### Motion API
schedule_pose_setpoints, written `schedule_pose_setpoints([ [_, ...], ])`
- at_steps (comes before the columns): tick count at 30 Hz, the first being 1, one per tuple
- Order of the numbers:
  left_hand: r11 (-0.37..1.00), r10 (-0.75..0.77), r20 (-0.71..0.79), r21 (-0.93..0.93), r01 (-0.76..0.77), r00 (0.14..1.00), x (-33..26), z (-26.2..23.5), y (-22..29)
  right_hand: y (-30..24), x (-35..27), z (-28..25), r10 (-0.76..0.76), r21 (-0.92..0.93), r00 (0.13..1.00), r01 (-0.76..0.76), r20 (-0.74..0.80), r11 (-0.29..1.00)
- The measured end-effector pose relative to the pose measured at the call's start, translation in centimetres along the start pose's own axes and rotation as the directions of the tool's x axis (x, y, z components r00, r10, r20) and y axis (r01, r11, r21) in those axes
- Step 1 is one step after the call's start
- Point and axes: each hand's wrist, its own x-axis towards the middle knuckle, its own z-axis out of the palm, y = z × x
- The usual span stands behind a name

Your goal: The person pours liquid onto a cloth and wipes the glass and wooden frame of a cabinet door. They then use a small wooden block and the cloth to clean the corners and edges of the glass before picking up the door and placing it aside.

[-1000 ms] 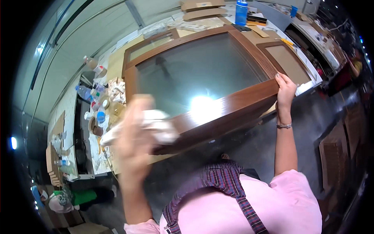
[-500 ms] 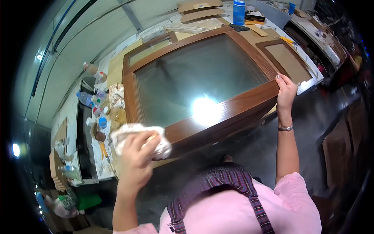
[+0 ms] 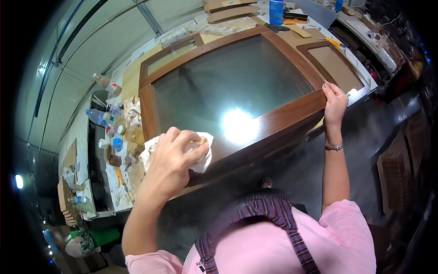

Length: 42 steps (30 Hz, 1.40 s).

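Cloth Meets Wood at the Near Corner

Head view: A worker in a pink shirt bends over a wooden frame (image 3: 283,109) set around a glass panel (image 3: 228,77), lying face up on a crowded table (image 3: 360,75). The left hand (image 3: 171,157) has its grip bunched around a white cloth (image 3: 205,160) at the near left corner; the right hand's grip (image 3: 335,102) is curled over the near right corner, its thumb side partly hidden. The step in hand appears to be wiping the near rail. The next move seems to call for even pressure along the wood, the right hand steadying the piece.

The frame is reddish brown, its grain plain to see, with fine grooves beside the glass. The rail has a sheen where a glare spot spills from the pane, hiding the finish there. The glass is grey-green and carries a dark reflection or shadow toward its far left. What props the near edge cannot be told. A smaller framed panel (image 3: 335,68) lies just beyond, to the right.
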Motion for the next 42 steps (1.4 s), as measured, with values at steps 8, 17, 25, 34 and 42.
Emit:
schedule_pose_setpoints([
  [8,0.993,0.106,0.041,0.046,-0.108,0.994,0.9,-0.1,-1.0,0.1,-0.1,-0.3,0.034,0.079,0.999,-0.032,-0.030,0.996],
  [17,0.905,0.321,0.132,-0.334,-0.262,0.938,5.1,1.7,1.8,-0.5,-0.3,0.5,0.013,0.068,0.998,-0.009,-0.061,0.998],
  [25,0.807,0.460,-0.083,-0.376,-0.455,0.884,15.6,7.4,5.4,-0.4,-0.1,0.5,0.104,0.200,0.994,-0.096,-0.033,0.975],
  [34,0.753,0.413,-0.014,-0.557,-0.350,0.910,16.6,6.9,1.1,-1.3,-0.1,-1.1,-0.144,0.104,0.988,0.139,0.050,0.985],
  [42,0.866,0.437,-0.010,-0.266,-0.423,0.900,27.8,7.9,-1.0,0.5,4.0,-3.8,-0.533,0.366,0.712,0.396,0.457,0.842],
])
